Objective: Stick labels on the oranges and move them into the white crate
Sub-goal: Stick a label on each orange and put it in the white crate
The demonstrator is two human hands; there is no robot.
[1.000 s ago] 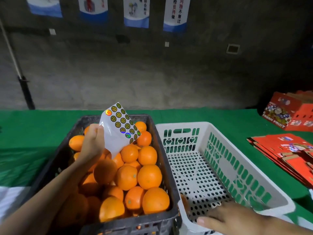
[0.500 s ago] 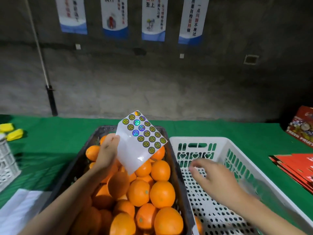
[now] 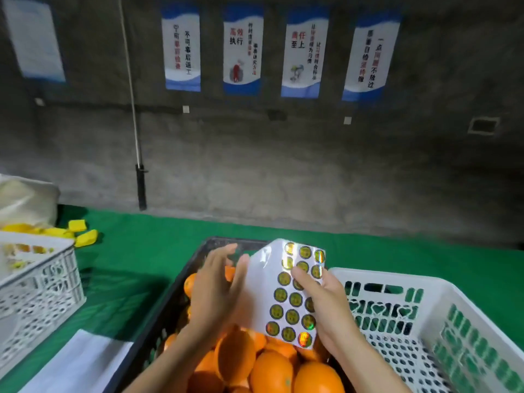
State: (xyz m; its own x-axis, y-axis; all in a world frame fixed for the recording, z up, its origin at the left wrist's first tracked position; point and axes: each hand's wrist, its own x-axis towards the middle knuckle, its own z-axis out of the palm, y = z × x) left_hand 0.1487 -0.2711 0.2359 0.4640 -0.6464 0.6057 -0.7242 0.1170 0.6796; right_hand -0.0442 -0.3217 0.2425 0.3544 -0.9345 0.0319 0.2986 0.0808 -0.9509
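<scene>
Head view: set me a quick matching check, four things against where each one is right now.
Things:
1. label sheet
2. oranges
3. white crate
4. yellow pieces

Places:
A. on the green cloth, far left
B. piled in the dark crate
C. up between the left hand and the right hand
D. right of the dark crate

Pairs: 1-C, 2-B, 3-D, 4-A
</scene>
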